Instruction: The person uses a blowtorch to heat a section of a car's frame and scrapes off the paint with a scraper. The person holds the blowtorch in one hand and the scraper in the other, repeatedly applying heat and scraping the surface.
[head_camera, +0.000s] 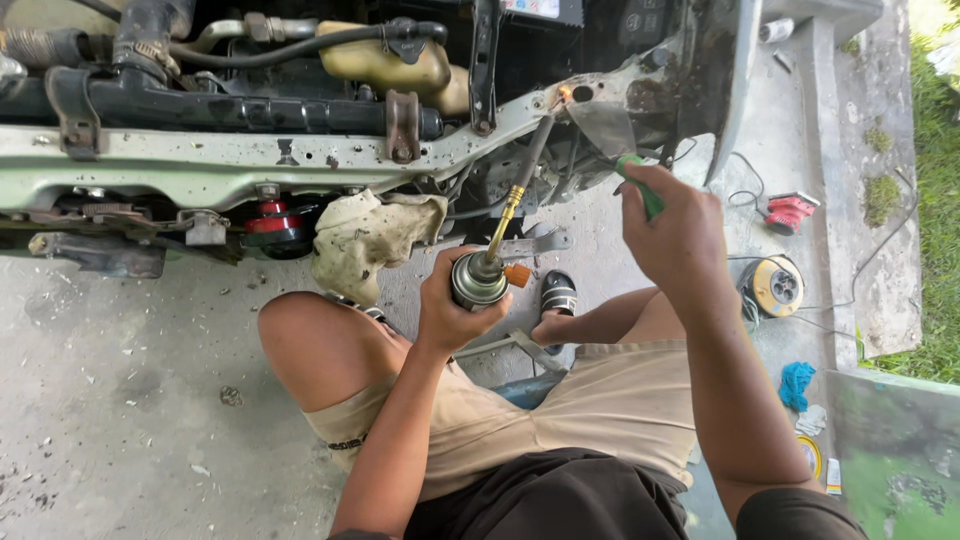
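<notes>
Knees of the seated person frame the near field, one sandalled foot (558, 293) planted on the concrete floor (130, 400). Left hand (452, 305) is clamped around a small gas torch canister (478, 280), fingers wrapped on its body just below the orange valve knob (517, 274); the canister is tilted so that its brass neck and dark nozzle tube (528, 170) slant upward toward the pale green front crossmember (200, 165) of the vehicle, the tip ending close to a rusted spot near a hole in the metal. Right hand (675, 235) is closed on a green-handled tool (640, 185), held raised beside the nozzle tip (the working end is hidden behind the bracket, so its type cannot be determined). The two hands are apart, one either side of the heated area.

A stained cloth (372, 235) hangs from the crossmember, beside a red component (272, 220). Beyond it sit hoses and a yellowed fluid reservoir (385, 62).

The floor is rough grey concrete, littered with debris. To the right lie a yellow cable reel (777, 287), a red power tool (790, 212), and a blue rag (796, 383); grass (935, 200) borders the slab.
</notes>
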